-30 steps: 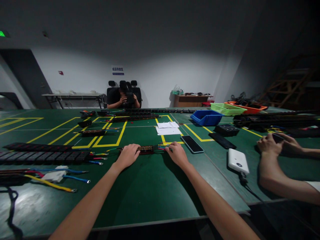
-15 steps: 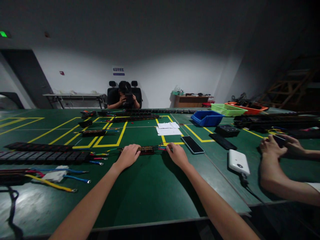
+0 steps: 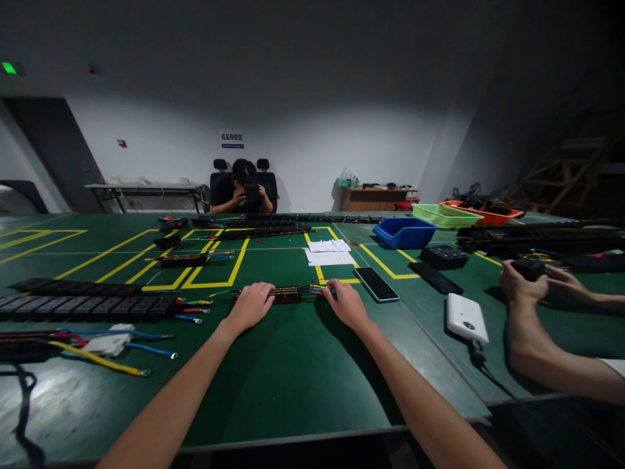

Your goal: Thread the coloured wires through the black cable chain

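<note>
The strip (image 3: 287,294) lies on the table (image 3: 283,384) between the hands, its long axis running left to right, crosswise to the person. Its wires (image 3: 316,291) point right, to the right hand (image 3: 346,302); a green lead (image 3: 222,293) points left, past the left hand (image 3: 250,306). The left hand lies palm down over the strip's left part, fingers loosely bent; the right hand's fingers are half curled at the wires. Whether either grips, I cannot tell. Paper (image 3: 331,254) lies beyond the hands, a phone (image 3: 375,284) just right of the right hand.

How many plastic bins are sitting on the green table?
3: a blue bin right of the papers, a green bin just beyond it, an orange bin partly behind the green one.
</note>
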A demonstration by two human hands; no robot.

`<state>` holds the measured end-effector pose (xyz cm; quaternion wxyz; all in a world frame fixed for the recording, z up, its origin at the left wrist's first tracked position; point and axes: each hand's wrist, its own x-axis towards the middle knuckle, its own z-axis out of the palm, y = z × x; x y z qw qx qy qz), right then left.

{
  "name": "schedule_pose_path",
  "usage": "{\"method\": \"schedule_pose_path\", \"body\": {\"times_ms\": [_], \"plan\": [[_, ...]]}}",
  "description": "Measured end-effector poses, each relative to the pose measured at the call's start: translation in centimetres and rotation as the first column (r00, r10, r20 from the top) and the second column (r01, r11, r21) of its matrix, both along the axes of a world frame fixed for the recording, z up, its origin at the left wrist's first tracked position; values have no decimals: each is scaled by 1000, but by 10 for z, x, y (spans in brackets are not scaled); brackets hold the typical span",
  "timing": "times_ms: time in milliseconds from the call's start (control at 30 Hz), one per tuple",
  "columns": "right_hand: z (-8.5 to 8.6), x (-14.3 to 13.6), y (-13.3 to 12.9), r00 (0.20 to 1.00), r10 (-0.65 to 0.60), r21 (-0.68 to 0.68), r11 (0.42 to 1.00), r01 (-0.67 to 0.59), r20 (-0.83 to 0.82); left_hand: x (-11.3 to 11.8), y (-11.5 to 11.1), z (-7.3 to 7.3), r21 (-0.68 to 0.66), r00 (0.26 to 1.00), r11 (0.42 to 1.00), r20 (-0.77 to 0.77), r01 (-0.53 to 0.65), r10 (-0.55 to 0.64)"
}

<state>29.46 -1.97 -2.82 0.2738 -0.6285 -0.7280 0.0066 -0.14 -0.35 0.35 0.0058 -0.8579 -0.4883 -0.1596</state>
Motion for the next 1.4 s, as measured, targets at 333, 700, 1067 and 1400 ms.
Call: {"method": "schedule_pose_path", "body": {"times_ms": [333, 700, 1067, 1400], "plan": [[2, 2, 0, 993, -89, 77, 994, 84, 74, 0, 0, -1, 24, 1000, 1000, -10, 4, -4], [5, 0, -1, 997, -55, 75, 996, 51, 60, -1, 1, -2, 3, 1000, 1000, 6, 2, -2], [5, -2, -4, 997, -24, -53, 998, 28, 74, 0, -2, 1, -27, 1000, 1000, 12, -3, 3], [4, 0, 1, 997, -72, 70, 995, 71, 10, 2, -2, 2, 18, 1000, 1000, -27, -3, 4]]}}
